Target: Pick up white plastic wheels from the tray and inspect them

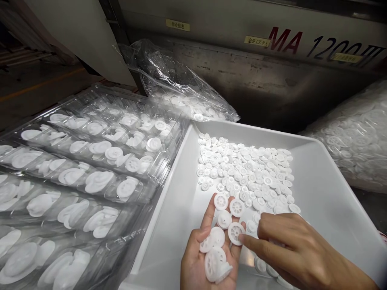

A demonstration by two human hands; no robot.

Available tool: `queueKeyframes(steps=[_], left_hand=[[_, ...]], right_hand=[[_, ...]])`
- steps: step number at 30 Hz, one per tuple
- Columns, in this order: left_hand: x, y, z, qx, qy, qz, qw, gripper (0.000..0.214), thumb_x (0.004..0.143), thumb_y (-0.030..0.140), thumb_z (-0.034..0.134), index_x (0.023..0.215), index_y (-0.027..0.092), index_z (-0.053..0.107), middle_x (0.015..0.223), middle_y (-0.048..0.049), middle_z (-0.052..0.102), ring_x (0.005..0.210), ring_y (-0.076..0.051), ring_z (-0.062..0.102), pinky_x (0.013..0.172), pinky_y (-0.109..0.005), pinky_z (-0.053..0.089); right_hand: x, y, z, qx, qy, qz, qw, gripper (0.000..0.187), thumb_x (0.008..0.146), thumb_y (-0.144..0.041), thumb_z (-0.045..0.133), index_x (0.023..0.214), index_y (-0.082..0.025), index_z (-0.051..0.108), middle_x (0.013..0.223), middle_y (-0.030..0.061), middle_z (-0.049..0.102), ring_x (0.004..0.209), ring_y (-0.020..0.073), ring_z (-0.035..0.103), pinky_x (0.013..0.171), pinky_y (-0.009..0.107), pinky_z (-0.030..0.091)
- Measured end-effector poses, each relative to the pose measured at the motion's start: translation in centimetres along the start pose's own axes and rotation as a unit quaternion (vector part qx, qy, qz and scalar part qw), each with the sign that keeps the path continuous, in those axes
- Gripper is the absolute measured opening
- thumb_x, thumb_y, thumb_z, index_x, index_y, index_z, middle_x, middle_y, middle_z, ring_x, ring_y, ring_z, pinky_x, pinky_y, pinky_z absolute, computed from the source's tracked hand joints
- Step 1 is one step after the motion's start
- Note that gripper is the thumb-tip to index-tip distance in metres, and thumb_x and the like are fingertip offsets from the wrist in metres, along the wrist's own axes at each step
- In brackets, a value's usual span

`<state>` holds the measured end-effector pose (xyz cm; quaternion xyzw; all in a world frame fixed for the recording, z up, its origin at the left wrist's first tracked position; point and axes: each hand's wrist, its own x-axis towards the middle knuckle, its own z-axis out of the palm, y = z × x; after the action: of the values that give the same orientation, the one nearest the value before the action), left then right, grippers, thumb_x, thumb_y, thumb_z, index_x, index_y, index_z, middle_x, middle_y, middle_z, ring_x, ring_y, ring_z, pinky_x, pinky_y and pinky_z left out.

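Observation:
My left hand is palm up over the bin, cradling several white plastic gear wheels. Some of these wheels have spokes; others are solid discs, and a few overlap near the palm. From the right, my right hand reaches across with its index finger stretched out. That fingertip touches the edge of a spoked wheel on the left fingers. The other right fingers are curled, and their inner side is hidden. Below both hands lies a loose pile of similar white wheels on the bin floor.
The pale grey bin has raised walls. Clear plastic trays with white parts in their pockets stand at left. Behind the bin lies an open clear bag of white parts. A fuller bag is at right, beside a machine panel.

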<state>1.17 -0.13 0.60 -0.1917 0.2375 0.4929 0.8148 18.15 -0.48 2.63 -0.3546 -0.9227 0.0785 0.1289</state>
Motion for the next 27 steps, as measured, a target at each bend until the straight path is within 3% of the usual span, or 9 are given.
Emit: queueKeyframes(steps=[5, 11, 14, 18, 23, 25, 27], left_hand=[[0.4, -0.1, -0.7, 0.031, -0.025, -0.005, 0.999, 0.037, 0.079, 0.020, 0.043, 0.109, 0.025, 0.065, 0.121, -0.0103, 0.061, 0.115, -0.024, 0.054, 0.100, -0.037, 0.040], [0.3, -0.3, -0.3, 0.062, 0.056, 0.034, 0.996, 0.036, 0.072, 0.015, 0.053, 0.102, 0.027, 0.068, 0.114, -0.0110, 0.066, 0.112, -0.027, 0.056, 0.099, -0.040, 0.040], [0.3, -0.2, -0.6, 0.045, 0.043, 0.017, 0.998, 0.036, 0.073, 0.016, 0.052, 0.103, 0.027, 0.068, 0.114, -0.0110, 0.066, 0.110, -0.025, 0.057, 0.092, -0.033, 0.046], [0.4, -0.1, -1.2, 0.026, 0.011, -0.002, 1.000, 0.037, 0.075, 0.020, 0.050, 0.108, 0.027, 0.066, 0.116, -0.0111, 0.065, 0.109, -0.024, 0.059, 0.083, -0.029, 0.050], [0.5, -0.2, -1.2, 0.018, 0.030, -0.003, 0.999, 0.064, 0.072, 0.017, 0.048, 0.134, 0.027, 0.039, 0.125, -0.0136, 0.059, 0.110, -0.025, 0.058, 0.087, -0.033, 0.049], [0.5, -0.2, -1.0, 0.018, 0.040, 0.000, 0.999, 0.072, 0.072, 0.017, 0.047, 0.140, 0.025, 0.026, 0.123, -0.0151, 0.060, 0.107, -0.024, 0.060, 0.088, -0.034, 0.049], [0.5, -0.2, -0.6, 0.022, 0.046, 0.006, 0.999, 0.075, 0.073, 0.016, 0.046, 0.142, 0.023, 0.018, 0.119, -0.0161, 0.062, 0.104, -0.024, 0.062, 0.088, -0.036, 0.048]], right_hand=[[0.1, 0.0, 0.2, 0.008, 0.015, 0.019, 1.000, 0.018, 0.087, -0.009, 0.049, 0.102, -0.014, 0.059, 0.060, -0.0013, 0.043, 0.054, 0.0124, 0.039, 0.048, 0.028, 0.024], [0.4, 0.1, -0.3, 0.092, 0.003, 0.059, 0.994, 0.014, 0.089, -0.015, 0.049, 0.097, -0.018, 0.061, 0.064, -0.0011, 0.047, 0.057, 0.0116, 0.044, 0.050, 0.026, 0.031], [0.2, 0.3, -0.8, 0.174, 0.010, 0.109, 0.979, 0.012, 0.089, -0.018, 0.052, 0.098, -0.021, 0.059, 0.068, -0.0014, 0.049, 0.061, 0.0105, 0.048, 0.055, 0.024, 0.035], [-0.1, 0.7, -1.0, 0.253, 0.059, 0.203, 0.944, 0.025, 0.093, -0.017, 0.045, 0.114, -0.028, 0.053, 0.076, -0.0024, 0.055, 0.063, 0.0085, 0.051, 0.057, 0.021, 0.038], [-0.2, 0.8, -0.9, 0.308, 0.060, 0.308, 0.898, 0.024, 0.096, -0.025, 0.040, 0.117, -0.032, 0.050, 0.061, -0.0064, 0.045, 0.050, 0.0082, 0.041, 0.048, 0.021, 0.034], [-0.2, 0.7, -1.0, 0.298, 0.045, 0.306, 0.903, 0.025, 0.096, -0.026, 0.039, 0.118, -0.031, 0.049, 0.064, -0.0053, 0.047, 0.055, 0.0092, 0.045, 0.054, 0.021, 0.037], [-0.1, 0.5, -0.8, 0.263, 0.022, 0.273, 0.925, 0.024, 0.093, -0.028, 0.046, 0.116, -0.031, 0.049, 0.069, -0.0046, 0.050, 0.061, 0.0096, 0.049, 0.058, 0.021, 0.039]])
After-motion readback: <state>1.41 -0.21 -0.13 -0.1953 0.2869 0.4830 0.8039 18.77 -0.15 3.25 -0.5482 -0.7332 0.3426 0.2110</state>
